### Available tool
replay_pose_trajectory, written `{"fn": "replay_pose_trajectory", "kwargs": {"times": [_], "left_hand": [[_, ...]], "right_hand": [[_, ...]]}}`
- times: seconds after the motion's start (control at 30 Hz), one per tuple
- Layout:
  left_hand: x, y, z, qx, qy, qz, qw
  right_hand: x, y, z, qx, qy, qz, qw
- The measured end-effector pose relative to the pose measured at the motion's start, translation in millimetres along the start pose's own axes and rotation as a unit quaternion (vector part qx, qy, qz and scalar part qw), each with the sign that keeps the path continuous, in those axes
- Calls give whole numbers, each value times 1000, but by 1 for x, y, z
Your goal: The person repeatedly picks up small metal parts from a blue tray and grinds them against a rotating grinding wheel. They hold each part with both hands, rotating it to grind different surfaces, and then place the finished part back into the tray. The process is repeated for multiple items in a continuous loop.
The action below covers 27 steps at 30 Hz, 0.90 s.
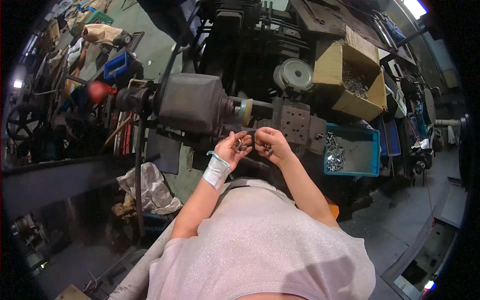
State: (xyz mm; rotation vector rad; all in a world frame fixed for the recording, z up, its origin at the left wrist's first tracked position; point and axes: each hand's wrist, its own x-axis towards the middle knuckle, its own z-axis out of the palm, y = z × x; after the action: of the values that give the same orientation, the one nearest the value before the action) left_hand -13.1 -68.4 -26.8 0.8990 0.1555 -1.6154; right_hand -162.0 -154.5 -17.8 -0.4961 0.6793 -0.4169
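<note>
My left hand (231, 148), with a white wrap around its wrist, is cupped palm up around a few small shiny metal parts (241, 146). Close beside it, nearly touching, my right hand (272, 142) is closed with its thumb and fingers pressed together. What it grips is too small and shaded to make out. Both hands are held in front of a dark machine. Just beyond them is its spindle end with a pale yellowish ring (245, 111). A drilled metal block (295, 123) stands to the right of the spindle.
A grey motor-like housing (190, 102) is at the left of the spindle. On the right sit a blue tray (367, 150) with small shiny metal parts and an opened cardboard box (327, 65) of small pieces. A round metal handwheel (296, 74) stands behind the block. A crumpled white sack (150, 187) lies lower left.
</note>
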Motion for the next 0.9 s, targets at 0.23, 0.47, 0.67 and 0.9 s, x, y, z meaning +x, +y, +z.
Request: {"fn": "replay_pose_trajectory", "kwargs": {"times": [0.23,0.47,0.67,0.9], "left_hand": [[6,-13,-8,57,11,79,995],[-5,-7,5,79,63,113,988],[0,-11,-21,275,13,115,954],[11,-12,-17,285,17,108,952]], "right_hand": [[1,27,28,-459,112,-192,860],[-1,22,31,-301,152,-158,928],[5,17,15,-390,173,-198,882],[15,21,14,-345,236,-168,893]]}}
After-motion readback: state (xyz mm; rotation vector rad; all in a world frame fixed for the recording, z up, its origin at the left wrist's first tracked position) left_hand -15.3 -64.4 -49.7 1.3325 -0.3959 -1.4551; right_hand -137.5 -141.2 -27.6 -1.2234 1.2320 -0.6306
